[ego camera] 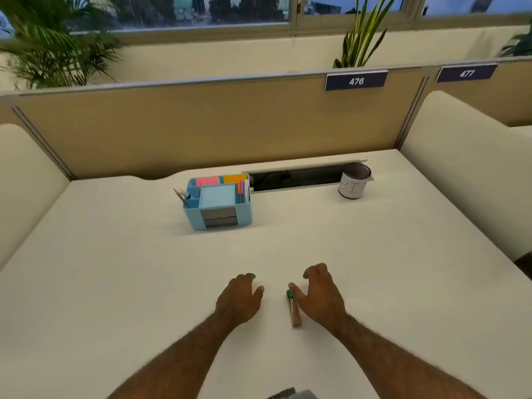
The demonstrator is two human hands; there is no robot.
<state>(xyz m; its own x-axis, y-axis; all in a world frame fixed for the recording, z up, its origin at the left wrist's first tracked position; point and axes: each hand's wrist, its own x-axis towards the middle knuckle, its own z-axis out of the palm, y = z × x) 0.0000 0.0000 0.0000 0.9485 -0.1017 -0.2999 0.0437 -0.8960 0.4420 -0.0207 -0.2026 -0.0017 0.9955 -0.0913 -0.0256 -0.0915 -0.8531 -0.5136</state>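
A short brown pen with a green cap (294, 311) lies on the white desk (403, 283), near the front. My right hand (321, 296) hovers just to its right, fingers loosely curled, thumb close to the green cap, holding nothing. My left hand (240, 298) rests a little to the left of the pen, fingers loosely bent and empty. A blue desk organizer (218, 205) stands further back with sticky notes, pens and a pencil in its compartments.
A white can with a dark rim (354, 181) stands at the back right beside an open cable slot (293, 177). Beige partitions wall the desk at the back and sides. A grey object (290, 394) peeks in at the bottom edge.
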